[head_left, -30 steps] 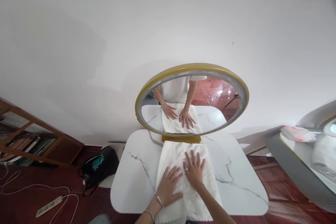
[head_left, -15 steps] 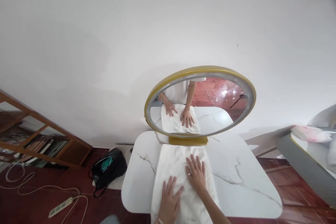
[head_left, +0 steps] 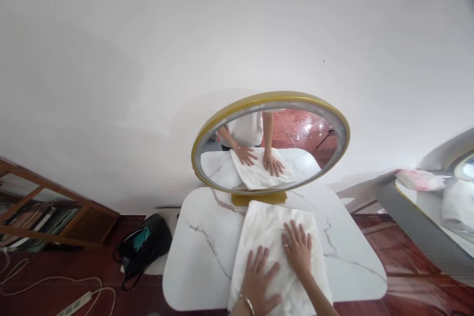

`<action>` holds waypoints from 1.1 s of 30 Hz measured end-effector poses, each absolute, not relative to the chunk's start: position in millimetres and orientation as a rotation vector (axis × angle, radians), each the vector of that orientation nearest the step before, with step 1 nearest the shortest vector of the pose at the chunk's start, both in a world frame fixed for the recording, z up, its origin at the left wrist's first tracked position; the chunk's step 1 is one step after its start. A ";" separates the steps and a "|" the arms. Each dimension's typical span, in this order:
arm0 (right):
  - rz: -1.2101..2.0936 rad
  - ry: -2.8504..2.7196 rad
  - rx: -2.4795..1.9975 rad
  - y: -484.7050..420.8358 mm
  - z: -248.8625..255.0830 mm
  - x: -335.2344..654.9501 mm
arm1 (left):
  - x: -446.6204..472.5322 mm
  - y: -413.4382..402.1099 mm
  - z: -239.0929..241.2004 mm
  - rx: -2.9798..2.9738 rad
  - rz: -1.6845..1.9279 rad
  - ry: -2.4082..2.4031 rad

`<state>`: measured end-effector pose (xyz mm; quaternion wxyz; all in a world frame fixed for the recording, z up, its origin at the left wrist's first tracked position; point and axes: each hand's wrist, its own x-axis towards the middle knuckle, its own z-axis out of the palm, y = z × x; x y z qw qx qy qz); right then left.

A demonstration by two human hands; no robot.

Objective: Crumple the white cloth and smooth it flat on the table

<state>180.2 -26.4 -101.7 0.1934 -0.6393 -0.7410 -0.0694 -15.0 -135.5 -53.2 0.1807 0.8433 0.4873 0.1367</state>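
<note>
Metal bangle (head_left: 247,304) at its wrist: left hand (head_left: 259,280), palm down, fingers spread wide; right hand (head_left: 297,252), ringed, equally splayed, farther forward, forearm slanting from lower right. Beneath both, cloth (head_left: 273,229), long axis running away from the wearer, far end toward the mirror (head_left: 270,153); marble-patterned table (head_left: 196,271) below.

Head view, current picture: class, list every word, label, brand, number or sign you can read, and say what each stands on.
No text can be read.
Books on the wooden shelf: spines too small and blurred to read.
Pink-and-white packet: any print is too blurred to read.
White cloth: no lettering visible.
</note>
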 end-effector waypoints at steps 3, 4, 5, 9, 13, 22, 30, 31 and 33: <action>-0.167 -2.088 -1.784 -29.0 -101.1 171.1 | -23.1 -139.5 -49.8 2.342 0.365 1.424; -0.156 -2.094 -1.775 -30.1 -100.7 166.0 | -27.3 -141.4 -50.2 2.338 0.363 1.442; -0.146 -2.102 -1.761 -31.3 -100.2 159.6 | -32.4 -143.8 -51.1 2.339 0.363 1.458; -0.096 -2.158 -1.677 -39.3 -95.8 121.5 | -62.3 -157.8 -53.8 2.390 0.383 1.563; 0.005 -2.316 -1.547 -54.6 -82.4 76.2 | -101.5 -177.0 -53.9 2.468 0.362 1.700; 0.156 -2.634 -1.025 -75.1 -60.0 8.8 | -162.7 -195.6 -58.3 2.501 0.389 2.084; 0.143 -2.577 -1.038 -43.0 -61.7 -44.6 | -199.1 -161.1 -57.3 2.276 0.382 2.176; 0.140 -2.565 -1.061 -36.7 -63.0 -52.7 | -203.7 -152.9 -56.8 2.241 0.367 2.196; 0.130 -2.536 -1.118 -22.4 -66.1 -68.7 | -211.9 -133.5 -55.6 2.168 0.342 2.238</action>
